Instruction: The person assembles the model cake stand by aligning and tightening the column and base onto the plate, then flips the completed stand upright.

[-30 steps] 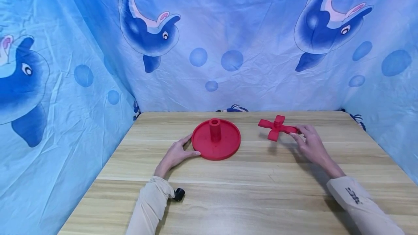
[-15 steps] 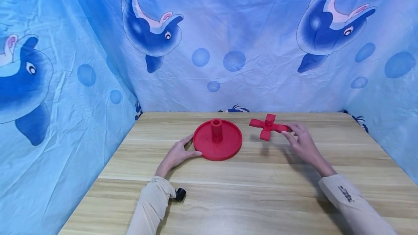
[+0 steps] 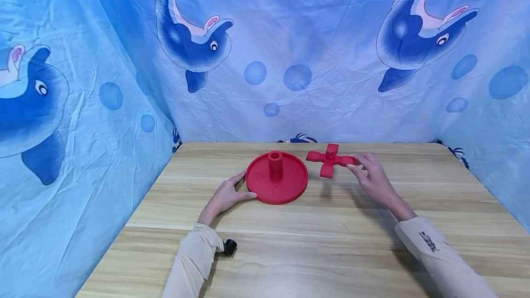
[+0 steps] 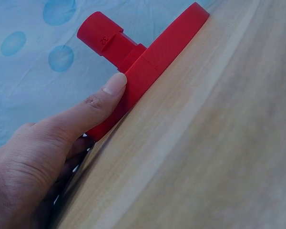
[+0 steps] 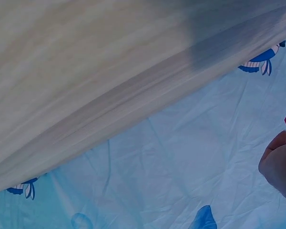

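A round red base point(image 3: 290, 187) with a raised rim and a hollow upright post point(image 3: 275, 168) at its centre lies flat on the table. My left hand point(image 3: 225, 195) holds its left edge, thumb at the front and fingers round the far side; in the left wrist view the thumb presses on the rim and the fingers are mostly hidden. My right hand point(image 3: 376, 179) pinches one arm of a red four-armed cross piece point(image 3: 327, 170), which has a short stub on its middle. The cross hangs above the table, just right of the base. The right wrist view catches only bits of red.
The wooden table point(image 3: 314, 252) runs back to a blue dolphin-print curtain point(image 3: 339, 100), which also closes in both sides. A small black object point(image 3: 229, 247) sits at the left sleeve's cuff.
My right hand has carried the cross piece leftward, closer to the round base. The left hand keeps its hold on the base, which stays in place; the view shifted slightly.
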Motion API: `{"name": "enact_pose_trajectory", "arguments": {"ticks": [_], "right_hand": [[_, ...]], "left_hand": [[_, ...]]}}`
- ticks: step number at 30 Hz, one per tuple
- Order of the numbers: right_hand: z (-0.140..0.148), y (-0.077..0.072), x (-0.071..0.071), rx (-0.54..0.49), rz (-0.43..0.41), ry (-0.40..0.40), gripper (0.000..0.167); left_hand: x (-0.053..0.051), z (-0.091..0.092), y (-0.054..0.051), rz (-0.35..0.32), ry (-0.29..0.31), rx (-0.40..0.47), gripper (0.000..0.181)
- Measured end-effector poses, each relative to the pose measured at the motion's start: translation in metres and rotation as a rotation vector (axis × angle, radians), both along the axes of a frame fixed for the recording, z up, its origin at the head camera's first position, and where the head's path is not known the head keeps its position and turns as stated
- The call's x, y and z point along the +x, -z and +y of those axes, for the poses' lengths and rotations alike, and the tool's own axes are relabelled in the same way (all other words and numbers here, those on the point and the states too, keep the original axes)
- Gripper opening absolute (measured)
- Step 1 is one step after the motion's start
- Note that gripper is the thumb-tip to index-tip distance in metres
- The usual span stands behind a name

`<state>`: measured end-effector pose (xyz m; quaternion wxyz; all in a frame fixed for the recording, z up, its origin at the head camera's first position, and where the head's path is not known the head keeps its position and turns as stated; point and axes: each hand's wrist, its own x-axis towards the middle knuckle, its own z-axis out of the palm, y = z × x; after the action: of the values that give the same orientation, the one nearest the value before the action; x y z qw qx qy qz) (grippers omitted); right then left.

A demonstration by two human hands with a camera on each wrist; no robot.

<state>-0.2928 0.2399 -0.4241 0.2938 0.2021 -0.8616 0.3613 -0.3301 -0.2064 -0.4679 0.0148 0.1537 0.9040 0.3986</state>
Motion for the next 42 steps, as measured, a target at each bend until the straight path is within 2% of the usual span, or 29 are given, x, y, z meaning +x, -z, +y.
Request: {"name": "enact_pose_trajectory", "arguments": {"ticks": [15,26,36,42], "right_hand": [[-0.020,-0.002,-0.002,0.000,0.001,-0.056,0.029],[-0.034,-0.004,-0.006,0.004,0.002,-0.125,0.025],[-0.045,-0.001,-0.006,-0.011,0.023,-0.200,0.029],[-0.054,-0.005,-0.006,-0.001,-0.056,-0.201,0.027]], "left_hand": [[0.002,0.000,-0.001,-0.004,-0.004,0.014,0.098],[0.002,0.000,0.001,0.007,-0.002,0.006,0.098],[0.001,-0.001,0.001,0.018,0.000,0.006,0.099],[0.000,-0.001,0.001,0.018,0.003,-0.001,0.098]]}}
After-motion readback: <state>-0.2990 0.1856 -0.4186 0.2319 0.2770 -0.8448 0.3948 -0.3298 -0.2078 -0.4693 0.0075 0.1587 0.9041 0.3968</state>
